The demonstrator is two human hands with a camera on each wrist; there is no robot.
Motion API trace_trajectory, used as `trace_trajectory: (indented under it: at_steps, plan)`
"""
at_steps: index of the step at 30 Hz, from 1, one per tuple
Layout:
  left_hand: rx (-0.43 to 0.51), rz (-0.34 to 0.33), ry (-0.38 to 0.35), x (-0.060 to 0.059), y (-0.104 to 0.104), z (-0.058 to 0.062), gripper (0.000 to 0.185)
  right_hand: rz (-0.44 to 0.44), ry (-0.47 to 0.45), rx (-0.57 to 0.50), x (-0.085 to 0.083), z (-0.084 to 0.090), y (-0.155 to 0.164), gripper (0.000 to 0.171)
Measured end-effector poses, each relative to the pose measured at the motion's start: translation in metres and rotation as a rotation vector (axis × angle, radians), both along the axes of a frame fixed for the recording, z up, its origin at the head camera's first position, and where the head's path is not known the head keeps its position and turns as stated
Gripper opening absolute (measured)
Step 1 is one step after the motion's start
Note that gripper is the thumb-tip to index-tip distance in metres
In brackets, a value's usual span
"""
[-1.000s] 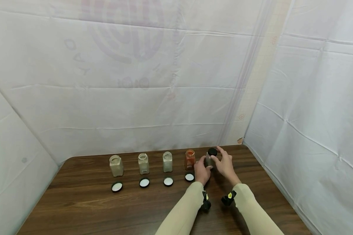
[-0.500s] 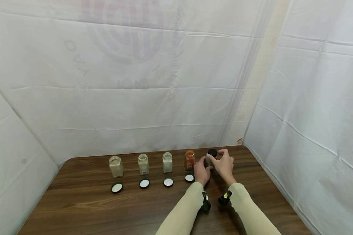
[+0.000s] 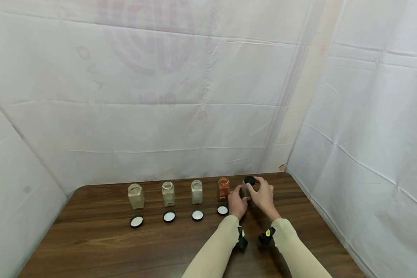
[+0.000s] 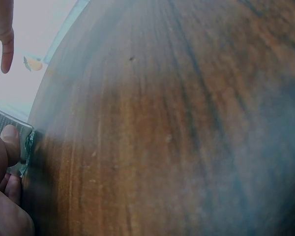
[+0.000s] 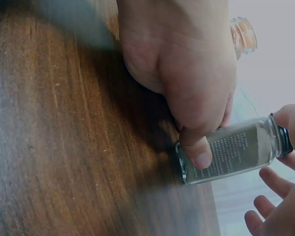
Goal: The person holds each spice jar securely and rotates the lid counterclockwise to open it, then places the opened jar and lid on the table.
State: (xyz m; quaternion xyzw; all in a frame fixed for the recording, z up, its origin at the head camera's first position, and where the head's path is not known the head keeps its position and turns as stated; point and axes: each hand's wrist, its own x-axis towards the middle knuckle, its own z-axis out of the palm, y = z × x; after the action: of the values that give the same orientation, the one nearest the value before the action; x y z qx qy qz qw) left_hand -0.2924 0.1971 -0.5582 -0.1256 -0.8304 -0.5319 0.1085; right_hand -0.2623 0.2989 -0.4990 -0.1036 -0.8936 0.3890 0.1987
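Dark wooden table [image 3: 125,247], five jars [image 3: 168,194], four lids [image 3: 169,216]

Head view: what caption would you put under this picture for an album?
Left hand grips a dark jar while right hand holds its black cap, beside four open spice jars.

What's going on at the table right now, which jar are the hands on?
A person is working on the rightmost jar in a row of five on the wooden table. The left hand grips its body while the right hand pinches its black cap. The other four jars, three pale ones and an orange one, stand open, each with its lid lying in front of it.
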Motion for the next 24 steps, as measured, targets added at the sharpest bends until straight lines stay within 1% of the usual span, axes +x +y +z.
trace_trajectory:
  at_steps: [1, 4, 7, 11, 14, 17, 21, 24]
  plan:
    - [-0.002, 0.001, -0.007, -0.001, 0.0, 0.0, 0.043, 0.005, -0.007, 0.007, -0.001, 0.001, 0.0, 0.049]
    - [-0.006, 0.002, 0.006, -0.001, -0.002, 0.0, 0.041, 0.015, -0.019, 0.019, -0.001, 0.003, -0.001, 0.05]
    - [-0.004, -0.004, 0.016, 0.001, -0.003, 0.001, 0.04, 0.013, -0.019, 0.011, 0.001, 0.003, -0.002, 0.058]
    - [-0.013, -0.002, 0.032, 0.002, -0.002, 0.0, 0.04, -0.007, 0.0, -0.026, 0.001, 0.001, -0.002, 0.067]
    - [-0.012, -0.003, 0.03, 0.002, -0.002, 0.0, 0.041, -0.035, 0.021, -0.061, 0.001, 0.0, -0.003, 0.064]
    - [-0.001, -0.012, 0.011, 0.001, -0.002, -0.001, 0.042, -0.066, 0.025, -0.076, -0.001, -0.002, -0.005, 0.06]
    - [0.009, -0.014, 0.003, -0.001, -0.002, -0.002, 0.044, -0.095, 0.008, -0.084, -0.003, -0.002, -0.009, 0.06]
    - [0.004, -0.01, 0.017, -0.001, -0.003, -0.002, 0.046, -0.107, 0.0, -0.094, -0.004, -0.003, -0.012, 0.062]
